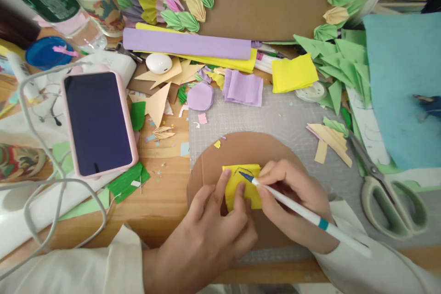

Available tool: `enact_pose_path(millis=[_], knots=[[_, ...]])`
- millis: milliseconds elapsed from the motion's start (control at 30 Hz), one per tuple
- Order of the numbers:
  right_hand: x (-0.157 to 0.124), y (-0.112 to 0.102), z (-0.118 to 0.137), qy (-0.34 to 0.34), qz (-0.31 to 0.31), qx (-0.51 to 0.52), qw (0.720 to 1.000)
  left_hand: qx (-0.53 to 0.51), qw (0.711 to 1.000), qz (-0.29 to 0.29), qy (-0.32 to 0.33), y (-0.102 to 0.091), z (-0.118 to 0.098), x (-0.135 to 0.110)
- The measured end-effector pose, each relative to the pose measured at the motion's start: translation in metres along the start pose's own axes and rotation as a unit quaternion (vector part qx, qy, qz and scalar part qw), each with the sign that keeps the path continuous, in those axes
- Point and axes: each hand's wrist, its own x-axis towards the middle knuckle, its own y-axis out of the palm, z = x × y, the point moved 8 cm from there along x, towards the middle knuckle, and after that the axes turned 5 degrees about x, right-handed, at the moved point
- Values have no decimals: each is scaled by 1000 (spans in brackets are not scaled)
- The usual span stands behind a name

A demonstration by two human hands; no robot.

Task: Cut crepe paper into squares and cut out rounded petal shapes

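Left hand (210, 234), fingers flat, pins yellow paper (237, 181) on cardboard disc (241, 149) | right hand (292, 202) clamped on pen (299, 211), tip touching paper's top | risk: small paper may slip under the stroke if finger pressure eases, skewing the line | scissors (374, 183) lie apart, right, on cutting mat (275, 115).

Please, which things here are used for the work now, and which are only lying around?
In use: yellow paper under the left hand; pen in the right hand; cardboard disc beneath.
Lying about: scissors; phone; purple paper stack; yellow sheets.
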Motion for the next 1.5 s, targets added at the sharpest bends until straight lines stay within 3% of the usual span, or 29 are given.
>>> enact_pose_path(millis=[233, 400, 567, 733, 900, 1033, 1100, 1267, 1500], knots=[[0, 2, 1, -9, 2, -42, 999, 2, 1000, 9, -3, 1, 0, 0], [0, 10, 2, -28, 50, -21, 998, -11, 1000, 6, -5, 1, 0, 1], [2, 4, -2, -3, 13, -9, 1000, 0, 1000, 1, -6, 1, 0, 0], [2, 12, 0, -15, 66, -4, 998, -13, 1000, 3, -4, 1, -1, 0], [1, 7, -5, 19, 30, 2, 999, -9, 1000, 3, 0, 1, -1, 1], [0, 12, -2, 0, 69, 6, 998, -12, 1000, 12, 4, 1, 0, 0], [1, 8, -2, 8, 56, 25, 998, -10, 1000, 15, 5, 1, 0, 0], [8, -13, -1, 34, -48, 98, 993, -13, 999, 30, 16, 2, 1, 1], [13, -12, -1, 50, -44, 29, 997, -25, 999, 28, -6, 2, 3, 1]])
